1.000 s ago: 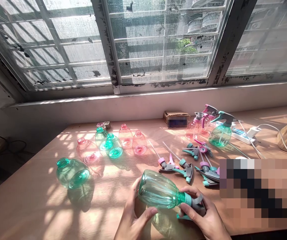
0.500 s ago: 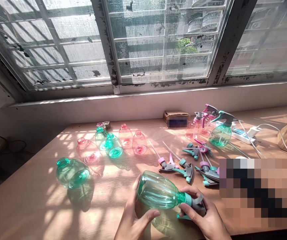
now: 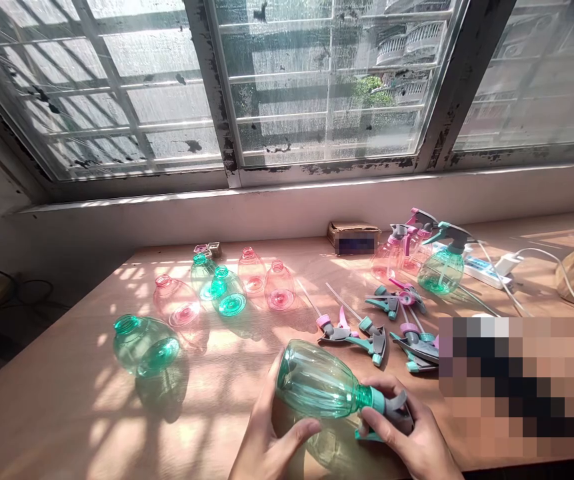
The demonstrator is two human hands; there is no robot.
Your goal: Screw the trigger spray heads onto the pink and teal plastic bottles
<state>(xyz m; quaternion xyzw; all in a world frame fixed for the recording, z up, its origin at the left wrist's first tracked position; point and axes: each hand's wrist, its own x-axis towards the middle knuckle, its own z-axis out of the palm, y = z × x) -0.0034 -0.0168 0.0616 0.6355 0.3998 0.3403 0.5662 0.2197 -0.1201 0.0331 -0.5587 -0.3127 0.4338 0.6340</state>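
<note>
A clear green spray bottle [image 3: 319, 380] lies on its side between my hands, low over the table, its neck pointing right. My left hand [image 3: 277, 427] cups its base end, thumb below and fingers behind. At the neck, my right hand [image 3: 407, 420] is closed around the grey and teal trigger sprayer [image 3: 391, 407], which sits on the bottle's mouth. Part of the sprayer is hidden by the fingers. Just beyond lie several loose trigger sprayers [image 3: 371, 340] with thin tubes, in pink, teal and grey.
Several open bottles stand at the left, among them a green bottle [image 3: 147, 347] and a pink bottle [image 3: 280, 287]. Bottles with sprayers on, such as a green one [image 3: 441, 270], stand at the back right by a power strip [image 3: 487, 270]. A small cardboard box [image 3: 351, 237] is near the wall.
</note>
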